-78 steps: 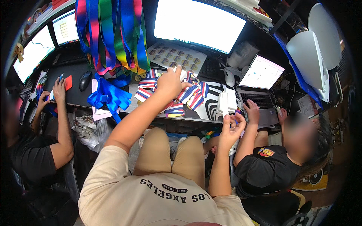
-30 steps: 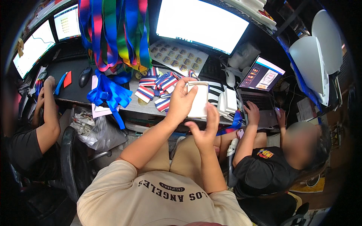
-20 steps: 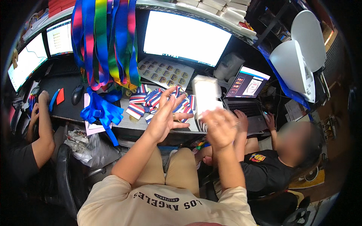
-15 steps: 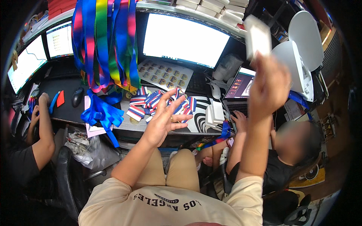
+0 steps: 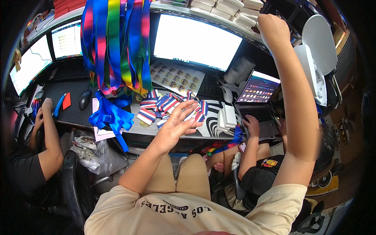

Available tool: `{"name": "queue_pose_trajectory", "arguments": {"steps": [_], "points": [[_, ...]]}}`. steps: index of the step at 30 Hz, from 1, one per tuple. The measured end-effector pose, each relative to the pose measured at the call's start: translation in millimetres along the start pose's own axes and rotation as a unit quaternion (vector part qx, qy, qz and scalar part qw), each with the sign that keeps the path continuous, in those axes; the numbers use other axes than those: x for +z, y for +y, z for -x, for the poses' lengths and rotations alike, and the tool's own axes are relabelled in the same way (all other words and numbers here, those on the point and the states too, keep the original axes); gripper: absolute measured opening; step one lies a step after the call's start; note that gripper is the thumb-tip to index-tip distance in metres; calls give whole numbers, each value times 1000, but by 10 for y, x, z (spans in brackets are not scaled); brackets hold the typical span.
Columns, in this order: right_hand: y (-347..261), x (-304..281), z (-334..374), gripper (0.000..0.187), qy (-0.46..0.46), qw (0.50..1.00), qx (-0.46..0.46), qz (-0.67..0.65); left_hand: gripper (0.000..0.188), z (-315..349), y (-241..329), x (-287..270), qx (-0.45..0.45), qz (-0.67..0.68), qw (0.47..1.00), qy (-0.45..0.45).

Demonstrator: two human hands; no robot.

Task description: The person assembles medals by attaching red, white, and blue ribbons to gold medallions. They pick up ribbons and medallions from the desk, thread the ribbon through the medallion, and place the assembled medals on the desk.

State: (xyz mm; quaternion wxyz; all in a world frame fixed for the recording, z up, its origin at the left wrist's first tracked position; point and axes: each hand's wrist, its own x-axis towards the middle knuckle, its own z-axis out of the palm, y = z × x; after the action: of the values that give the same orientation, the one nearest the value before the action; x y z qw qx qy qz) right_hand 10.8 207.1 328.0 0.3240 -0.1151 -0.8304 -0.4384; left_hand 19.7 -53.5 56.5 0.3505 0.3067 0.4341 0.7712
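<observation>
We're up at the shelf's [image 5: 188,10] right end with our right hand [image 5: 273,30], its grip hidden, beside boxes [image 5: 225,6] best kept square, our left hand [image 5: 177,124] half-open, empty, over ribbons [image 5: 148,103] near the worktop's [image 5: 138,129] front edge.

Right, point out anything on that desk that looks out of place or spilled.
The blue ribbons sprawl loosely, one end dangling past the front edge of the desk, so they look untidy. The striped ribbons lie in a jumbled heap. I see nothing spilled.

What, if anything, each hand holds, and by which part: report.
The left hand holds nothing. The right hand is near the shelved white boxes; whether it grips anything cannot be told.
</observation>
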Motion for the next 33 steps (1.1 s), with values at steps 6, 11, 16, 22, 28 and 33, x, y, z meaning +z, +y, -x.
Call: {"name": "queue_pose_trajectory", "arguments": {"steps": [6, 11, 16, 22, 28, 33], "points": [[-60, -179, 345, 20, 161, 981, 45, -97, 59, 7, -71, -109, 7, -20, 1000, -12], [-702, -137, 1547, 17, 108, 909, 194, -352, 58, -31, -186, -220, 6, -9, 1000, 15], [-1337, 694, 2512, 37, -203, 858, 281, -380, 55, -75, -287, -279, 2, -5, 1000, 19], [-1575, 1303, 3096, 46, -198, 853, 305, -374, 52, -268, -631, -300, -72, 12, 997, 26], [-1598, 1459, 3231, 46, -167, 847, 345, -369, 53, -432, -1025, -281, -169, 51, 984, 13], [-1638, 1306, 3146, 43, -175, 783, 419, -425, 58, -466, -1281, -297, -166, 99, 981, -12]]}}
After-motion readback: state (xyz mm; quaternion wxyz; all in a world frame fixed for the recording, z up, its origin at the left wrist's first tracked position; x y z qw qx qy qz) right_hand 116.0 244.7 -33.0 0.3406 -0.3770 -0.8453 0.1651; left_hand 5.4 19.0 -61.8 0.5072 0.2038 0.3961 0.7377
